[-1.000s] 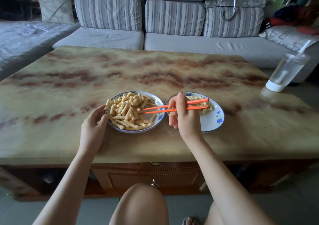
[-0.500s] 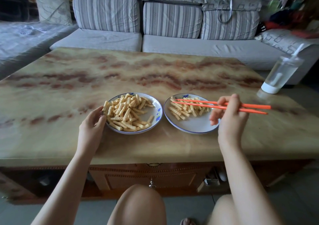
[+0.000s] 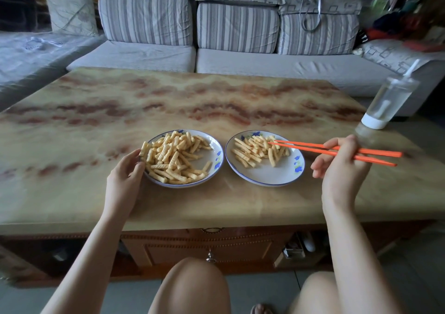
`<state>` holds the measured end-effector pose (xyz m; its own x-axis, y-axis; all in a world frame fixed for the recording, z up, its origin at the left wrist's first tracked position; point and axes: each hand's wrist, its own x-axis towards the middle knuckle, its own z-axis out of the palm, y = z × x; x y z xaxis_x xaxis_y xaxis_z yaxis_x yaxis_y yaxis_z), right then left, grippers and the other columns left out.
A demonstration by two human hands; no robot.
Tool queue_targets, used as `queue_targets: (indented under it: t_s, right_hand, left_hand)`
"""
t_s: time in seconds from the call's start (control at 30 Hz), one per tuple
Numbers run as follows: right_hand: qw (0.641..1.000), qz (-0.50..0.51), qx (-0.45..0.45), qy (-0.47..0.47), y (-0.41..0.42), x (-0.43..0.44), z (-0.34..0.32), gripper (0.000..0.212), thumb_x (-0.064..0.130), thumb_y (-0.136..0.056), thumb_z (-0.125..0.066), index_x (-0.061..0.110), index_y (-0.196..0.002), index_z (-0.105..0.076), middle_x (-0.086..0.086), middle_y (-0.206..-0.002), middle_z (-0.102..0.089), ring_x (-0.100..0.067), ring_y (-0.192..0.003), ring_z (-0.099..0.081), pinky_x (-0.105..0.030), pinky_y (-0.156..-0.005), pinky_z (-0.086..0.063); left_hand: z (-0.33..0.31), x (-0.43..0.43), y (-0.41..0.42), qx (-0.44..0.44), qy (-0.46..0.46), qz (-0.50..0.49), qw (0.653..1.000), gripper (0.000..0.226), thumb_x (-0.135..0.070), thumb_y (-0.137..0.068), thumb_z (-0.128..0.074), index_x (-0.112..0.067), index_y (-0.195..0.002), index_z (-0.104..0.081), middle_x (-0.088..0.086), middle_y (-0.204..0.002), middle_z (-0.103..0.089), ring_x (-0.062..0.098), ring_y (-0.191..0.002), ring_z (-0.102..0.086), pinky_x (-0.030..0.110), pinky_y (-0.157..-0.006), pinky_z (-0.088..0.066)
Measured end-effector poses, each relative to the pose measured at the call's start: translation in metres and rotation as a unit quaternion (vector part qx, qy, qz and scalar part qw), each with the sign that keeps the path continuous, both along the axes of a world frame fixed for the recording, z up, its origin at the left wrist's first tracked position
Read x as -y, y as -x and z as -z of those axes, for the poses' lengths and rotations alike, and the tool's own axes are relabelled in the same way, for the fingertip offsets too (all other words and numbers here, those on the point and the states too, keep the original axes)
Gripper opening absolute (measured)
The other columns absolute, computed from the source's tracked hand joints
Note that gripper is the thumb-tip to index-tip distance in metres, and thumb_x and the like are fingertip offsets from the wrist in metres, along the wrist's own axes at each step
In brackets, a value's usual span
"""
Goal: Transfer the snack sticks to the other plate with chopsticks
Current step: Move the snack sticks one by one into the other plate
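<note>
Two white plates with blue flowers sit side by side near the table's front edge. The left plate [image 3: 218, 162] carries a big heap of yellow crinkled snack sticks [image 3: 174, 159]. The right plate [image 3: 284, 176] holds a smaller pile of sticks [image 3: 257, 151] at its far side. My right hand [image 3: 342, 166], to the right of that plate, grips a pair of orange chopsticks [image 3: 313, 148]; their tips lie over the smaller pile, close together, with no stick seen between them. My left hand [image 3: 124, 177] rests against the left plate's left rim, fingers loosely curved.
A clear plastic bottle [image 3: 387, 101] with a white base and a straw stands at the table's right far corner. The marbled table [image 3: 168, 101] stretches wide behind the plates. A striped grey sofa [image 3: 216, 36] runs behind it. My knees are below the front edge.
My right hand swung from over the gap between the plates out to the right of the right plate. The chopstick tips left the left plate and now sit over the right plate's pile.
</note>
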<state>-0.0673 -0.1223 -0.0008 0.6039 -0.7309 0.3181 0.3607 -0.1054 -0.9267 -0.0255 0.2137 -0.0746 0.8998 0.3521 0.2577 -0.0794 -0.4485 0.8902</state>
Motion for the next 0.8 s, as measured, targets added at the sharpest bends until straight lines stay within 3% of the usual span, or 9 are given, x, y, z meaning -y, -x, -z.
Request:
queue_targets:
  t_s: [0.17,0.4,0.7,0.8]
  right_hand:
    - [0.998,-0.061,0.021,-0.004,0.004,-0.014,-0.007,0.041,0.023,-0.103,-0.031,0.01,-0.069,-0.049,-0.003,-0.036,-0.044,-0.017,-0.03,-0.039,-0.019,-0.035,-0.028]
    - [0.974,-0.223,-0.025,0.031,-0.001,-0.042,-0.007,0.045,0.021,-0.104,-0.029,0.005,-0.068,-0.05,-0.004,-0.032,-0.042,-0.016,-0.026,-0.033,-0.018,-0.034,-0.024]
    - [0.945,-0.313,-0.072,0.054,-0.01,-0.062,-0.002,0.047,0.023,-0.104,-0.032,0.005,-0.066,-0.053,-0.008,-0.034,-0.046,-0.019,-0.025,-0.036,-0.018,-0.033,-0.028]
    - [0.936,-0.335,-0.086,0.062,-0.012,-0.068,-0.001,0.048,0.027,-0.104,-0.033,0.005,-0.066,-0.053,-0.009,-0.035,-0.047,-0.018,-0.025,-0.037,-0.018,-0.033,-0.028]
  left_hand:
    - [-0.001,0.001,0.001,0.0,0.002,0.0,1.0,0.035,-0.013,-0.094,-0.051,-0.019,-0.128,-0.058,0.0,-0.121,-0.063,0.004,-0.105,-0.052,0.018,-0.086,-0.035]
    - [0.0,0.0,0.001,0.001,0.004,0.003,1.0,0.036,-0.013,-0.094,-0.051,-0.02,-0.128,-0.059,-0.002,-0.121,-0.063,0.004,-0.105,-0.052,0.017,-0.085,-0.035]
    - [0.002,-0.002,-0.001,0.004,0.003,0.008,1.0,0.036,-0.013,-0.093,-0.052,-0.019,-0.127,-0.059,0.0,-0.122,-0.063,0.005,-0.108,-0.054,0.018,-0.088,-0.036]
    - [0.002,-0.001,-0.002,0.006,0.001,0.007,1.0,0.036,-0.012,-0.093,-0.052,-0.018,-0.127,-0.06,-0.003,-0.119,-0.063,0.005,-0.107,-0.054,0.008,-0.083,-0.036]
